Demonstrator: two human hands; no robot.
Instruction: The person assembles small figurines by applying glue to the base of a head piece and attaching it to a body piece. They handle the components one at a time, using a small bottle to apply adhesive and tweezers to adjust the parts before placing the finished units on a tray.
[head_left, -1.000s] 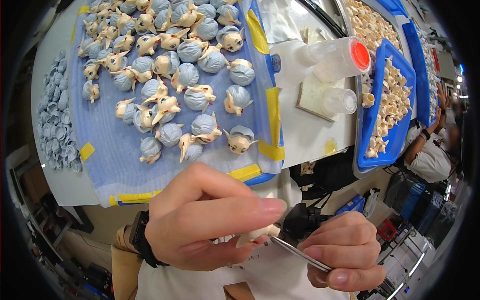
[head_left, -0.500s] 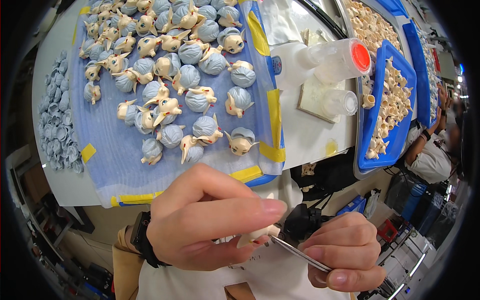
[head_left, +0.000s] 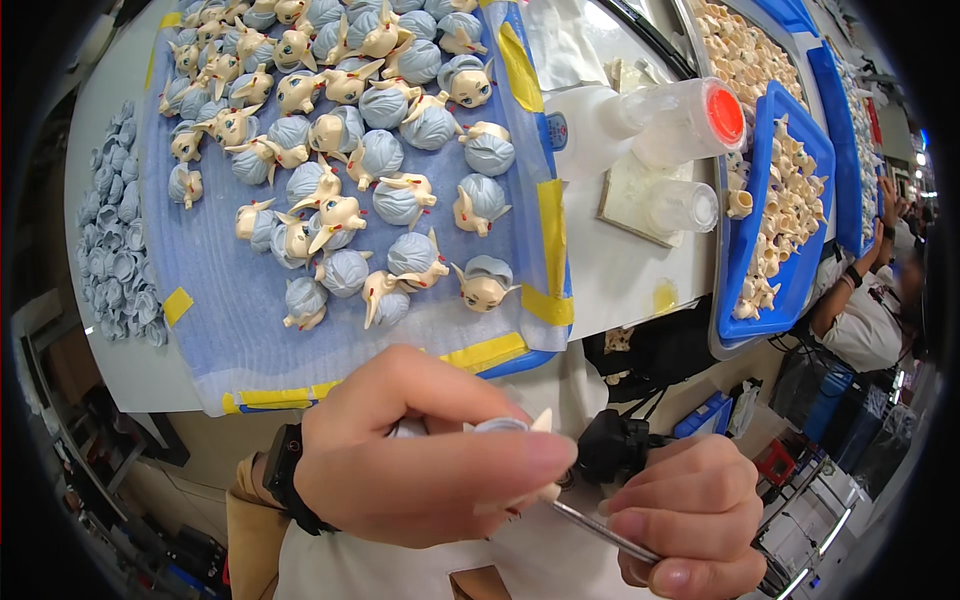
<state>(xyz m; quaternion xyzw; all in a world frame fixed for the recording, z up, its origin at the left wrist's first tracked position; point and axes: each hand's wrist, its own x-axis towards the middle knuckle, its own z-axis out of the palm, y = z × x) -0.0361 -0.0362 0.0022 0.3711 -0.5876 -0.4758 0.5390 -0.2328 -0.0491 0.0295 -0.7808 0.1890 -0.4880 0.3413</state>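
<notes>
My left hand [head_left: 425, 455] is closed around a small doll head [head_left: 498, 426], mostly hidden by the fingers. Some blue-grey hair and a pale pointed ear show above my thumb. In my right hand [head_left: 695, 510], pinched between thumb and fingers, is a thin metal tool [head_left: 600, 528], perhaps tweezers. Its tip meets the underside of the doll head, near the neck; exact contact is hidden by my thumb. Beyond my hands, several finished-looking doll heads [head_left: 485, 285] with pointed ears and blue-grey hair lie on a blue, sheet-lined tray [head_left: 230, 340] edged with yellow tape.
Loose blue-grey hair pieces [head_left: 122, 250] are heaped at the left. A clear bottle with a red cap [head_left: 690, 120] and a small clear cup [head_left: 685, 207] stand right of the tray. Farther right, a blue bin [head_left: 735, 285] holds pale head parts. Another person's arm [head_left: 850, 280] shows at far right.
My left hand has turned the doll head, so its blue-grey hair now shows above the thumb. The metal tool has shifted slightly and still points at the head.
</notes>
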